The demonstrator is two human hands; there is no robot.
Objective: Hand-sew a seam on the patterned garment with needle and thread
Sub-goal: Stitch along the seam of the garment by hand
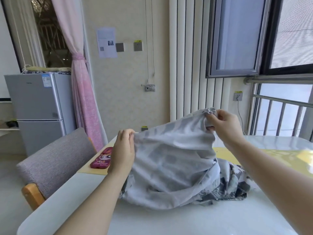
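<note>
The grey-and-white patterned garment [171, 160] is lifted inside out by its top edge, its lower folds bunched on the table.
</note>
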